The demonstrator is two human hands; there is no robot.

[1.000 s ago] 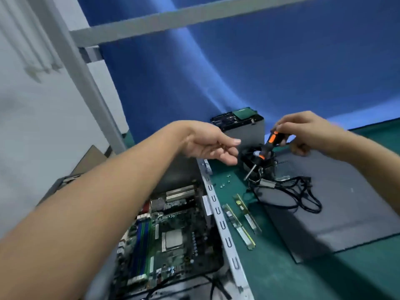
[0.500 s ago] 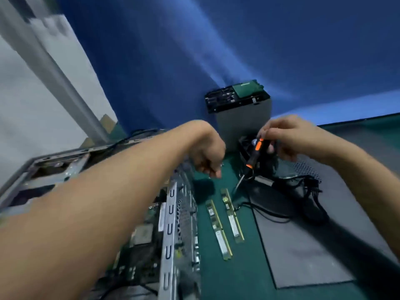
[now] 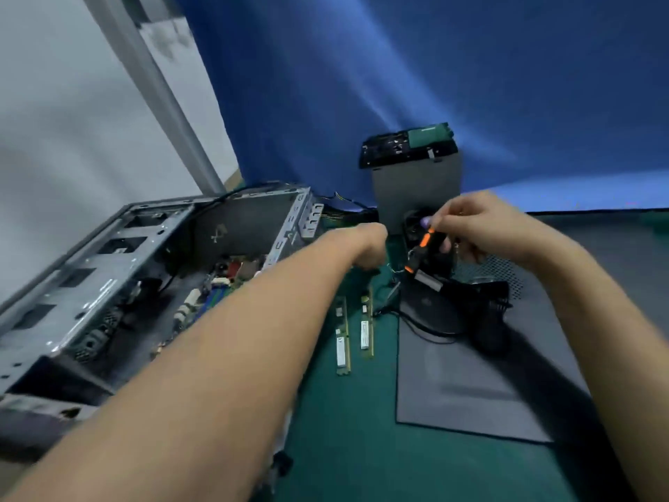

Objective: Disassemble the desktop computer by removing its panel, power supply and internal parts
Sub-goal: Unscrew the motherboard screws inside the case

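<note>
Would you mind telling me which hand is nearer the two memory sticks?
Left. The left hand is just beyond the memory sticks; the right hand is farther right, gripping the screwdriver.

One open computer case point(image 3: 90, 277), one screwdriver point(image 3: 421, 248), one grey panel point(image 3: 470, 393) and one upright metal box point(image 3: 416, 186). Two memory sticks point(image 3: 342, 335) point(image 3: 366, 326) (side by side) too.

An electronics repair workbench: green mat point(image 3: 344, 447), opened computer case point(image 3: 90, 284).

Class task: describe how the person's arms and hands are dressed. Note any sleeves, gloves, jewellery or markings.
The left hand and right hand wear no gloves, and no sleeves show on the arms behind them. No watch, ring or marking is visible.
</note>
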